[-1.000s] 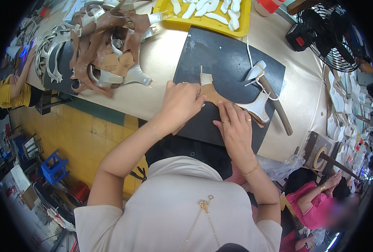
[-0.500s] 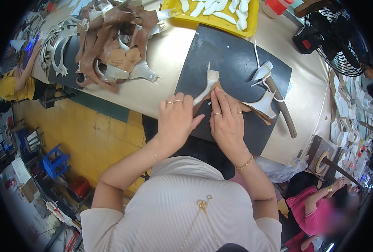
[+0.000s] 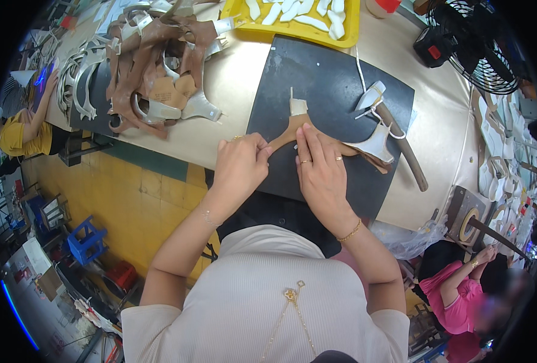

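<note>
Yellow tray (image 3: 353, 33) top; black fan (image 3: 483, 51) right; blue stool (image 3: 87, 239) below.

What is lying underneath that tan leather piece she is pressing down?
The tan Y-shaped leather piece lies flat on a dark grey rectangular work mat. Both hands, left and right, cover its lower end, hiding what lies beneath there.

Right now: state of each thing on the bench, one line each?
left hand: pinching the strap's left end
right hand: flat, pressing on the strap
tan leather strap: flat on black mat
yellow tray: holds white pieces
leather pile: heaped, untouched
hammer: lying on mat, unheld
</note>
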Tool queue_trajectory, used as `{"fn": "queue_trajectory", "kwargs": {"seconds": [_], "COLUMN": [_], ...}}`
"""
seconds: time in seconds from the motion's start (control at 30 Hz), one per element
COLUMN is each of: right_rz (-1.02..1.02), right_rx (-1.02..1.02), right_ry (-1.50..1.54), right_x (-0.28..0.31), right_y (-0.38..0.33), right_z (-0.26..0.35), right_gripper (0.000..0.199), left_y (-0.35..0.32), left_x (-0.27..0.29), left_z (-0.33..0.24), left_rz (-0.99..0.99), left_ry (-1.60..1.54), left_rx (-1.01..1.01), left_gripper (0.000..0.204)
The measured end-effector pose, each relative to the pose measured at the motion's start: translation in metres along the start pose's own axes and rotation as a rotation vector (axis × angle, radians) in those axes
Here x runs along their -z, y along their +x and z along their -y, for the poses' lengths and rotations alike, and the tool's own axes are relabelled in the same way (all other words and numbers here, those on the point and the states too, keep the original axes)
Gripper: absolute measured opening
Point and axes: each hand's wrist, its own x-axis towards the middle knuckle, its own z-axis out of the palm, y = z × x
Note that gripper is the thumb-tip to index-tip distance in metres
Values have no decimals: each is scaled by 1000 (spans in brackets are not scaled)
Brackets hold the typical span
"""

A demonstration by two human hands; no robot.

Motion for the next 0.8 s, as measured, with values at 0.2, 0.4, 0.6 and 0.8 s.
{"fn": "queue_trajectory", "kwargs": {"seconds": [0.2, 0.4, 0.6, 0.8], "right_rz": [36, 68, 52, 23], "right_rx": [13, 151, 112, -76], "right_ry": [56, -46, -27, 14], "right_x": [-1, -2, -7, -7], "right_y": [-7, -11, -5, 5], "right_z": [0, -6, -5, 4], "right_gripper": [63, 63, 69, 81], "left_y": [-1, 3, 3, 1], "left_x": [-6, -7, -7, -8], "left_z": [-5, -4, -1, 2], "left_rz": [-81, -66, -54, -77], "left_ry": [119, 139, 149, 129], "left_rx": [-29, 4, -18, -38], "left_gripper": [13, 11, 13, 15]}}
